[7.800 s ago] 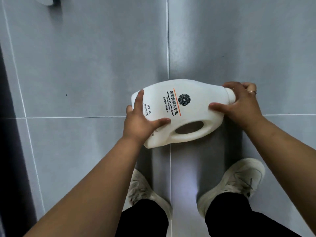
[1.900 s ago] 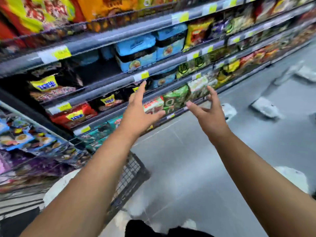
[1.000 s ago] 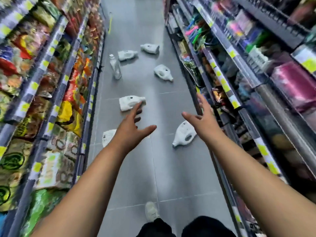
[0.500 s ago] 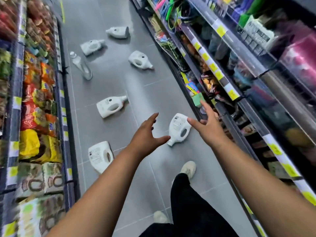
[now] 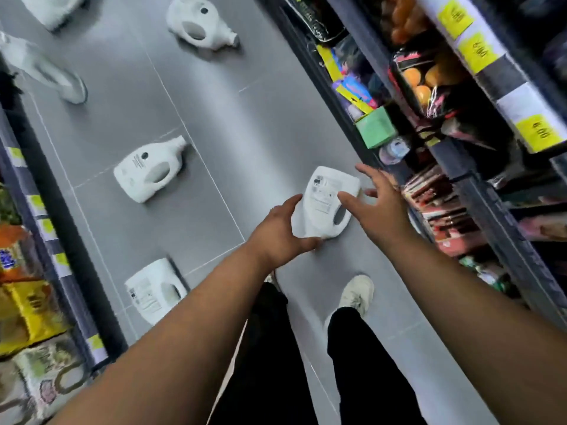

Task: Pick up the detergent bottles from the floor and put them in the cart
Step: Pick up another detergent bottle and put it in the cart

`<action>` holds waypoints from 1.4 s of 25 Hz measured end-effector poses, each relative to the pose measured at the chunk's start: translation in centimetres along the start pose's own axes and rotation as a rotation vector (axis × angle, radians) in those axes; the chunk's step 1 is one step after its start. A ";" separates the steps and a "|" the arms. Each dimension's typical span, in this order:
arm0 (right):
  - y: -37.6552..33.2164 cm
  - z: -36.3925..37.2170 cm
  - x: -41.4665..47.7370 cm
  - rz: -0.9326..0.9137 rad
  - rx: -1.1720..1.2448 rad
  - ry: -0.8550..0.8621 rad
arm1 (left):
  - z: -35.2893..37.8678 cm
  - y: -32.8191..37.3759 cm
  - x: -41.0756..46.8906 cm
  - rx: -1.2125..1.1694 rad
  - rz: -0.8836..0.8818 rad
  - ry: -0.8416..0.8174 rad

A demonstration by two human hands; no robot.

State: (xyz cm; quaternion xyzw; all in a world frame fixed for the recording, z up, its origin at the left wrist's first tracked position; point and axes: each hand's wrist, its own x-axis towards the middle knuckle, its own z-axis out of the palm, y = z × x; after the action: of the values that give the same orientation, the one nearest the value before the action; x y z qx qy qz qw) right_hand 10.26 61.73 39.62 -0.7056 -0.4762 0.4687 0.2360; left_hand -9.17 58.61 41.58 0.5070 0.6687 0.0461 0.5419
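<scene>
Several white detergent bottles lie on the grey tiled aisle floor. The nearest bottle lies label up just ahead of my feet. My left hand is spread over its lower end, fingers apart. My right hand hovers at its right side with the thumb over the handle hole, fingers open. Neither hand has closed on it. A second bottle lies to the left, a third near the left shelf base, a fourth farther up the aisle. The cart is out of view.
Store shelves line both sides: snack bags on the left shelf, packaged goods and yellow price tags on the right shelf. A clear bottle lies at the far left. My two feet stand below the nearest bottle.
I have stepped forward and bent down the aisle; both hands have dropped from mid-air to either side of the nearest bottle. The cart seen earlier has left the view.
</scene>
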 end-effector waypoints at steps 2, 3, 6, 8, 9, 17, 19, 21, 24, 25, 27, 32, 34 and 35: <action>4.6 3.0 3.6 0.059 0.018 0.042 | 1.8 -2.9 6.1 -0.013 -0.001 -0.041; 7.2 4.4 5.1 0.100 0.026 0.066 | 2.9 -4.5 8.7 -0.018 -0.008 -0.059; 14.2 7.5 9.8 0.145 0.014 0.120 | 6.5 -10.0 16.3 -0.011 -0.001 -0.089; 19.2 9.5 13.0 0.173 -0.009 0.141 | 8.8 -13.8 21.3 -0.044 -0.055 -0.070; 21.8 10.5 14.5 0.180 -0.010 0.153 | 10.0 -15.7 23.8 -0.052 -0.081 -0.048; 35.1 15.8 26.1 0.223 0.033 0.180 | 19.5 -24.2 38.1 -0.299 -0.118 0.053; 37.1 16.0 28.4 0.216 0.053 0.170 | 21.6 -25.5 39.9 -0.425 -0.066 0.088; 38.2 16.4 29.8 0.172 0.112 0.130 | 22.4 -26.7 40.7 -0.531 -0.060 0.120; 39.1 16.7 30.7 0.144 0.201 0.139 | 22.8 -27.0 40.7 -0.580 -0.025 0.152; 39.2 16.7 30.7 0.138 0.209 0.144 | 22.9 -26.8 40.5 -0.577 -0.019 0.162; 38.8 16.8 30.2 0.127 0.225 0.155 | 22.6 -26.7 40.0 -0.553 0.001 0.175; 35.3 15.6 25.8 0.110 0.309 0.229 | 18.9 -24.4 35.7 -0.461 0.052 0.129; 32.3 14.5 22.8 0.108 0.368 0.263 | 16.2 -22.4 32.2 -0.426 0.094 0.117; 30.4 13.8 21.0 0.106 0.388 0.280 | 14.8 -21.3 30.1 -0.415 0.119 0.100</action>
State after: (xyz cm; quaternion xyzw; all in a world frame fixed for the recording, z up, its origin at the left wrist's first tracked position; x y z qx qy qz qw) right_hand 13.99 65.71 0.51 -0.7291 -0.3022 0.4609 0.4058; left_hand -8.04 63.06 2.12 0.4204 0.6399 0.2396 0.5971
